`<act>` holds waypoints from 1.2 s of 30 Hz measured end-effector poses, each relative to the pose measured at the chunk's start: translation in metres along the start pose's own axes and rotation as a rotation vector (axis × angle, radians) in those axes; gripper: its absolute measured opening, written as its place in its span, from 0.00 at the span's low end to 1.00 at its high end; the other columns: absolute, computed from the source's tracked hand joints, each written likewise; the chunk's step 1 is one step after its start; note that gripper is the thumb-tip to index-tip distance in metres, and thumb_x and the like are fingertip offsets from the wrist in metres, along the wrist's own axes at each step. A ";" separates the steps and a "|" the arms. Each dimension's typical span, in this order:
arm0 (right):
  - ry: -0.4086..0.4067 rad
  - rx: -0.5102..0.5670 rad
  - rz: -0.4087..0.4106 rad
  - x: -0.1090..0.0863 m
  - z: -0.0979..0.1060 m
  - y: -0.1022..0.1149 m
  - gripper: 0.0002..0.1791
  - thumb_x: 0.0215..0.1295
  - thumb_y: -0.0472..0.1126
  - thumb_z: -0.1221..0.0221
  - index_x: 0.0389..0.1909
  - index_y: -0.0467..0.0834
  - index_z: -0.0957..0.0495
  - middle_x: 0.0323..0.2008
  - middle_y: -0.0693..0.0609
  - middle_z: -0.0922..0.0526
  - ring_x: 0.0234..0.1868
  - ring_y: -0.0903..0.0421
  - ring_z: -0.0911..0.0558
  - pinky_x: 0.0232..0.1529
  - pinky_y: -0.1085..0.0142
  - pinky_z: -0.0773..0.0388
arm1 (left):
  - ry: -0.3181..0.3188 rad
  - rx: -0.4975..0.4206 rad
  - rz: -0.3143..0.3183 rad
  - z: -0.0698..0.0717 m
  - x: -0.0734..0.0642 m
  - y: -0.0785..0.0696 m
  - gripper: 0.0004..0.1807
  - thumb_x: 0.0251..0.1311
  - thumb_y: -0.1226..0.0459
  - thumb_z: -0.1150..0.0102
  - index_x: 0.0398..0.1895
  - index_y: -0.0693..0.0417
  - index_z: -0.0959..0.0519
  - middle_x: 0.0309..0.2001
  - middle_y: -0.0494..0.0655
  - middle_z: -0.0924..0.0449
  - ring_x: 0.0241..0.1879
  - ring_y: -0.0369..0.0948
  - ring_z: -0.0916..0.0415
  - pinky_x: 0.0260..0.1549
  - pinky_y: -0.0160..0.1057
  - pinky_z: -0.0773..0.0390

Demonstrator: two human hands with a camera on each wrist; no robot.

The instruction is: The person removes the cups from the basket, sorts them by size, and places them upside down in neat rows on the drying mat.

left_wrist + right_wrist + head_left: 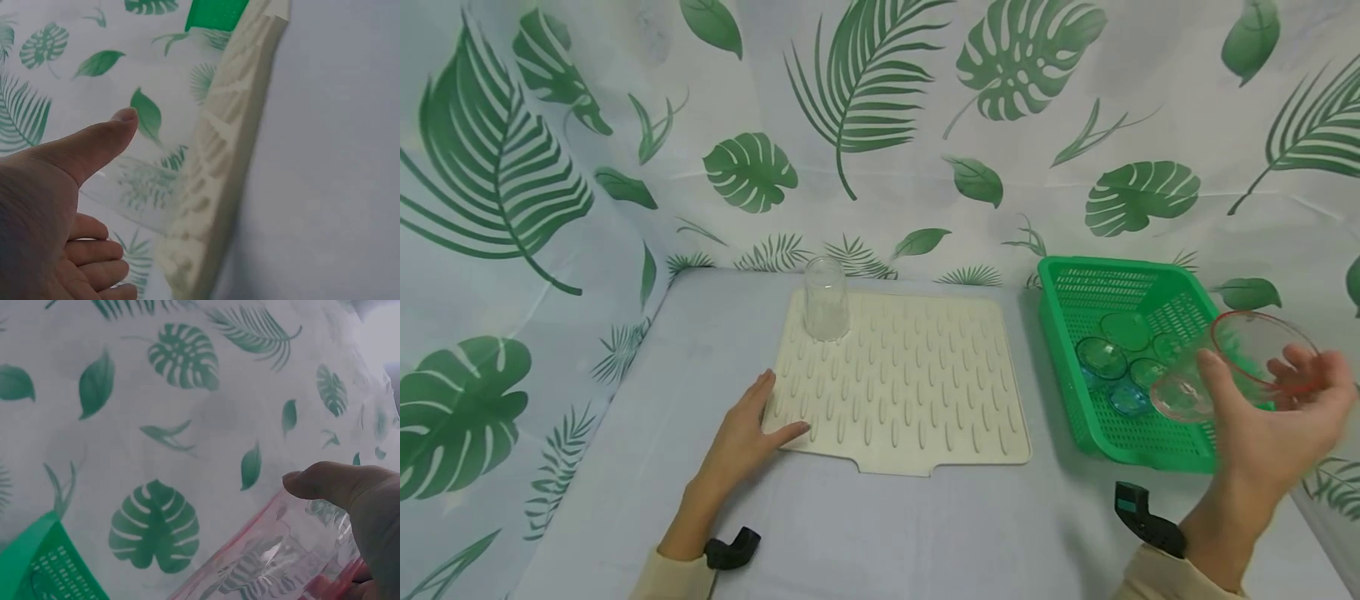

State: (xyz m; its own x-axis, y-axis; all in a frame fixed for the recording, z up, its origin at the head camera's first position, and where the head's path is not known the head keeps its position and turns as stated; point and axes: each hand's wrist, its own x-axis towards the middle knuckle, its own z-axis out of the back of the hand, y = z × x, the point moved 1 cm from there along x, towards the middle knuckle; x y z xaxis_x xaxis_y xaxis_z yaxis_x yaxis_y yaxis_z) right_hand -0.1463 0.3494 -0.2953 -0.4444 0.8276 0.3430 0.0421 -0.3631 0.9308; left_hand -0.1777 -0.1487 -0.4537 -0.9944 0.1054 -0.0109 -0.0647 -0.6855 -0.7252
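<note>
My right hand [1273, 429] grips a clear glass with a red rim [1187, 387] over the right side of the green basket. The glass is tilted, its mouth toward my palm and its narrower base pointing left. In the right wrist view, the thumb lies along one side of this pinkish see-through glass [269, 550]. My left hand [737, 442] is at the left edge of a cream ridged drying mat [910, 392], thumb spread and holding nothing. A clear glass [826, 304] stands on the mat's far left corner.
Several glasses, some bluish at the base, stand in the green plastic basket [1071, 392] right of the mat. A white cloth [970, 533] covers the table. Leaf-printed sheeting [880, 200] hangs behind and along the sides.
</note>
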 end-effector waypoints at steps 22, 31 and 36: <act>0.759 0.895 0.204 -0.067 -0.060 0.014 0.40 0.47 0.12 0.37 0.66 0.24 0.35 0.59 0.36 0.20 0.58 0.46 0.19 0.63 0.63 0.21 | -0.003 -0.255 -0.318 0.009 0.020 -0.102 0.49 0.55 0.49 0.27 0.77 0.48 0.40 0.76 0.42 0.39 0.76 0.43 0.40 0.72 0.50 0.33; 1.085 0.763 0.368 -0.113 -0.089 0.019 0.46 0.46 0.17 0.33 0.69 0.23 0.40 0.64 0.36 0.24 0.65 0.46 0.23 0.68 0.61 0.26 | 0.055 -0.437 -0.496 0.005 0.016 -0.136 0.46 0.55 0.60 0.25 0.76 0.48 0.38 0.74 0.41 0.34 0.72 0.41 0.34 0.70 0.42 0.30; 1.207 0.673 0.345 -0.135 -0.096 0.018 0.47 0.49 0.24 0.28 0.71 0.28 0.40 0.64 0.38 0.25 0.67 0.49 0.25 0.69 0.62 0.26 | 0.084 -0.447 -0.549 0.002 0.013 -0.140 0.47 0.52 0.61 0.23 0.76 0.46 0.37 0.72 0.42 0.32 0.71 0.42 0.31 0.67 0.44 0.25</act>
State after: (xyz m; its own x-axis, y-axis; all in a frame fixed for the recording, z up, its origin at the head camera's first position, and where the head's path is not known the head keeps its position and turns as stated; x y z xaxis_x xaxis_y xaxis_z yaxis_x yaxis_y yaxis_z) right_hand -0.1717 0.1902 -0.3364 -0.7878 -0.2501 0.5628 0.5615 0.0839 0.8232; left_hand -0.1817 -0.0523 -0.3508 -0.8168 0.4185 0.3971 -0.4962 -0.1585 -0.8536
